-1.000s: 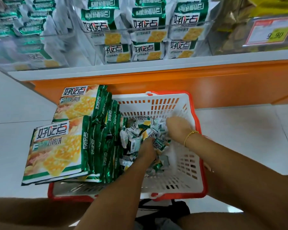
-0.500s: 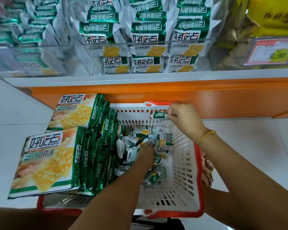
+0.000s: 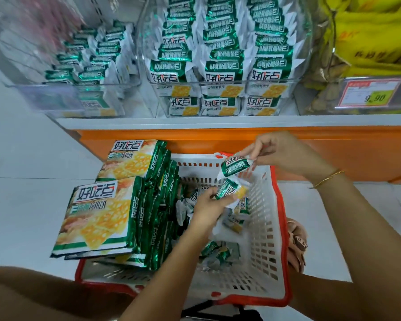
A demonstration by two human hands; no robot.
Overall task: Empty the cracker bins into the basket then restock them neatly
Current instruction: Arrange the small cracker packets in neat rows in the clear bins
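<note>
The left-hand clear bin point(image 3: 79, 85) is smeared with blur, so I can make out only green and white wrappers in it, and the brownish goods behind the price tag point(image 3: 370, 93) are too dim to name. The stack of large cracker bags point(image 3: 97, 216) hides the left side of the basket point(image 3: 264, 262), and my own forearm covers part of the loose heap inside it. My right hand point(image 3: 285, 154) is above the basket's far rim, thumb and fingertips pinching one end of a small cracker packet point(image 3: 235, 166), which hangs tilted below them. Just beneath it, my left hand point(image 3: 208, 205) holds a second small packet point(image 3: 229, 189) in curled fingers over the middle of the basket; the two packets are near each other, though I cannot tell whether they touch. The basket holds the large bags standing on edge along its left and loose small packets across its floor. The middle bin point(image 3: 218, 82) on the shelf is filled with small packets in three rows.
</note>
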